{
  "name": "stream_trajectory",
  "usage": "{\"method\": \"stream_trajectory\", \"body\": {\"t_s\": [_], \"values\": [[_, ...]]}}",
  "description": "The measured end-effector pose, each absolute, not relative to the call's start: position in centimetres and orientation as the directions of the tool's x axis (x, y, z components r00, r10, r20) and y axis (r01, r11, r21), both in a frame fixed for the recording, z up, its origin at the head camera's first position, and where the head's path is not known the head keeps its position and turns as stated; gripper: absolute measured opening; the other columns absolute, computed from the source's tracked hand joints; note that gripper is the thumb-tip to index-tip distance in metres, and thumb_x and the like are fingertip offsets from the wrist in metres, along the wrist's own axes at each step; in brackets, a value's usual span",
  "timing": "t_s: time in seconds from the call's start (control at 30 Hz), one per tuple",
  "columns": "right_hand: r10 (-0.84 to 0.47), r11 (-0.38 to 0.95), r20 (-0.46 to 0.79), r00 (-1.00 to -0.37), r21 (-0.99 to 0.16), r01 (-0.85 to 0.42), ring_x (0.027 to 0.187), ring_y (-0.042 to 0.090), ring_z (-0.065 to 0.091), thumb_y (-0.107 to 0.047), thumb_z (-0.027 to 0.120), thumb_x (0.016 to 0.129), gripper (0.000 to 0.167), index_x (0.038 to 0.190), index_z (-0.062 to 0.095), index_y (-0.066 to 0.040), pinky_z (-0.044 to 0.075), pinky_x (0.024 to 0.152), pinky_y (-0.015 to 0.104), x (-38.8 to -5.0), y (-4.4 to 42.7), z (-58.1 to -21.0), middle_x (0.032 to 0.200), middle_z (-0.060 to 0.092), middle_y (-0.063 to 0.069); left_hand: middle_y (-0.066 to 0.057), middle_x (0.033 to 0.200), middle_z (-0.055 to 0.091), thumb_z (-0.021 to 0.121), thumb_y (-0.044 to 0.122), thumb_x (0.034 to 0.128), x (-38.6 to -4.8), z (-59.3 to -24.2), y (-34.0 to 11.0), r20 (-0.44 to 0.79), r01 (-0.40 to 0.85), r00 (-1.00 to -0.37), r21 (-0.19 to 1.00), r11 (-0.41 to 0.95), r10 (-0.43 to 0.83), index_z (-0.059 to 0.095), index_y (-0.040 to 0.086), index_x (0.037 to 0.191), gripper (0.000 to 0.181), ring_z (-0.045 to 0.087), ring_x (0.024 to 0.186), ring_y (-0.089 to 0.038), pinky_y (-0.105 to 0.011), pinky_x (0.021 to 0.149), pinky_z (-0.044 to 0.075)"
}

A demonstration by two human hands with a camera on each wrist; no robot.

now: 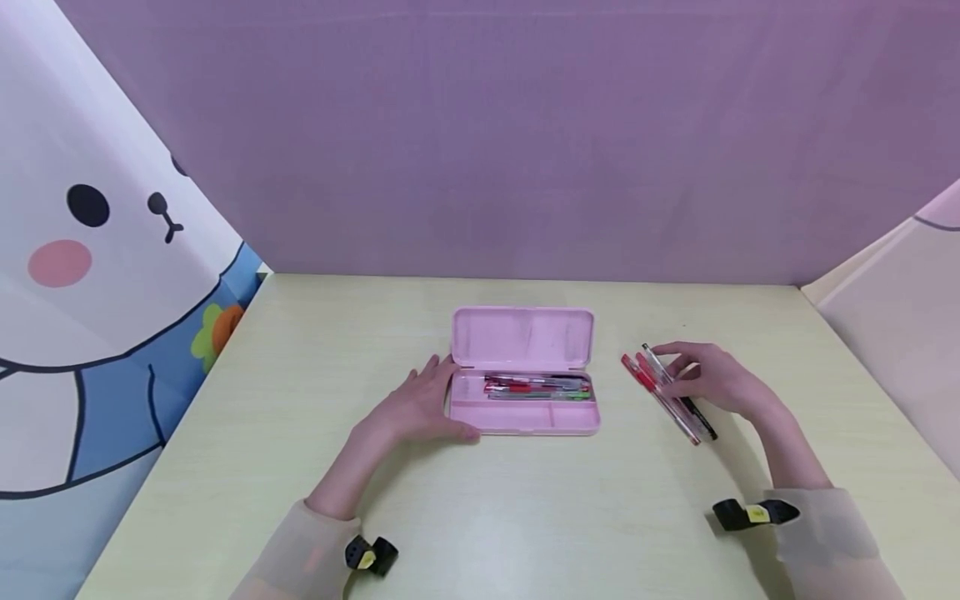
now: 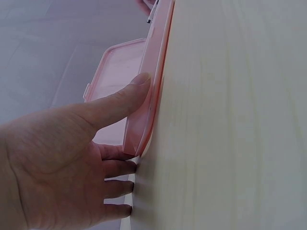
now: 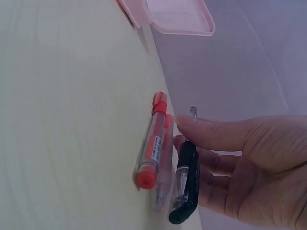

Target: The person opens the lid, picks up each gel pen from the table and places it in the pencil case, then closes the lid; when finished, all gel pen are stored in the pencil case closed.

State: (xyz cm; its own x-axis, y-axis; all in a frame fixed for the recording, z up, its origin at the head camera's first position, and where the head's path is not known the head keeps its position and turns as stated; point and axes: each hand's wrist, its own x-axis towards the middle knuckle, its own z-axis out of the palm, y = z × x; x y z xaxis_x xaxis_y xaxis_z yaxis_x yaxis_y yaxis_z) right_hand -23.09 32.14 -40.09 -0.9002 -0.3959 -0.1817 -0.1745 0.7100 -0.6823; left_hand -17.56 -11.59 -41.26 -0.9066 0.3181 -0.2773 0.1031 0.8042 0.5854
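I see a pink pencil case (image 1: 510, 415) lying open on the pale table (image 1: 540, 508), in the middle, with its lid (image 1: 525, 338) laid back toward the far side. Several pens (image 1: 525, 388) lie side by side in its far compartment; one has a green end.

The person's left hand (image 1: 422, 408) is spread at the left end of the case: the thumb rests along the near wall, and the other fingers stand, almost straight, by the left end.

The right hand (image 1: 712, 379) is to the right of the case, well apart from it. Its thumb and fingers pinch a clear pen with black parts (image 3: 188, 154). Just left of this pen are two more, a red pen (image 3: 154, 140) and a pale reddish pen (image 3: 166, 149); whether they touch each other, I cannot tell.

A purple cloth (image 1: 525, 142) hangs behind the far edge.
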Motion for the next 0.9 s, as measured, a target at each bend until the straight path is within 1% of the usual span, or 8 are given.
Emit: {"method": "stream_trajectory", "body": {"t_s": [0.1,0.27,0.47,0.53,0.67,0.77,0.9], "values": [[-0.386,0.711,-0.166,-0.907,-0.68,-0.178,0.086,0.011,0.066,-0.005,0.075,0.091,0.06,0.144,0.05,0.007,0.06,0.069,0.022,-23.1,32.2,-40.0,0.103,0.067,0.019,-0.018,0.171,0.022,0.087,0.046,0.0757,-17.6,-41.3,-11.5,-0.279,0.101,-0.907,0.583,0.806,0.316,0.024,0.014,0.164,0.113,0.011,0.162,-0.039,-0.058,0.133,0.013],[-0.353,0.734,-0.13,-0.927,-0.652,-0.188,0.086,0.008,0.066,-0.006,0.075,0.091,0.061,0.146,0.051,0.004,0.059,0.069,0.021,-23.2,32.0,-39.9,0.102,0.067,0.017,-0.019,0.172,0.022,0.087,0.046,0.0758,-17.6,-41.4,-11.4,-0.282,0.1,-0.907,0.579,0.809,0.314,0.024,0.014,0.164,0.113,0.011,0.162,-0.038,-0.058,0.133,0.013],[-0.314,0.759,-0.056,-0.948,-0.614,-0.215,0.087,0.008,0.064,-0.008,0.074,0.093,0.059,0.146,0.052,0.001,0.059,0.068,0.021,-23.1,31.6,-39.5,0.104,0.069,0.017,-0.019,0.172,0.022,0.086,0.047,0.0759,-17.7,-41.5,-11.4,-0.281,0.102,-0.907,0.577,0.81,0.314,0.023,0.014,0.164,0.113,0.011,0.162,-0.039,-0.058,0.133,0.013],[-0.309,0.757,-0.016,-0.951,-0.609,-0.236,0.086,0.006,0.064,-0.008,0.074,0.093,0.057,0.146,0.053,0.001,0.057,0.067,0.019,-23.1,31.5,-39.4,0.104,0.071,0.018,-0.019,0.172,0.022,0.086,0.047,0.0759,-17.6,-41.5,-11.4,-0.281,0.102,-0.907,0.577,0.811,0.315,0.023,0.014,0.164,0.113,0.011,0.162,-0.038,-0.058,0.133,0.013],[-0.296,0.736,0.07,-0.952,-0.618,-0.275,0.084,-0.004,0.061,-0.007,0.074,0.093,0.056,0.145,0.054,0.001,0.056,0.067,0.015,-23.0,31.3,-39.1,0.103,0.072,0.018,-0.019,0.172,0.021,0.086,0.047,0.076,-17.6,-41.4,-11.4,-0.285,0.098,-0.906,0.575,0.812,0.312,0.023,0.014,0.164,0.114,0.01,0.162,-0.038,-0.058,0.133,0.013],[-0.279,0.72,0.136,-0.951,-0.625,-0.301,0.083,-0.011,0.06,-0.007,0.074,0.093,0.055,0.145,0.055,-0.002,0.055,0.068,0.012,-22.9,31.0,-38.9,0.101,0.072,0.017,-0.019,0.172,0.021,0.086,0.048,0.076,-17.5,-41.3,-11.5,-0.286,0.097,-0.907,0.575,0.813,0.31,0.024,0.014,0.164,0.113,0.01,0.162,-0.038,-0.058,0.133,0.013],[-0.262,0.676,0.231,-0.937,-0.649,-0.349,0.084,-0.013,0.062,-0.005,0.074,0.093,0.053,0.144,0.057,-0.004,0.053,0.068,0.009,-22.6,30.1,-38.9,0.098,0.071,0.015,-0.019,0.172,0.021,0.087,0.047,0.0757,-17.6,-41.5,-11.5,-0.285,0.095,-0.907,0.577,0.811,0.309,0.024,0.013,0.164,0.114,0.01,0.162,-0.038,-0.058,0.133,0.013]]}}
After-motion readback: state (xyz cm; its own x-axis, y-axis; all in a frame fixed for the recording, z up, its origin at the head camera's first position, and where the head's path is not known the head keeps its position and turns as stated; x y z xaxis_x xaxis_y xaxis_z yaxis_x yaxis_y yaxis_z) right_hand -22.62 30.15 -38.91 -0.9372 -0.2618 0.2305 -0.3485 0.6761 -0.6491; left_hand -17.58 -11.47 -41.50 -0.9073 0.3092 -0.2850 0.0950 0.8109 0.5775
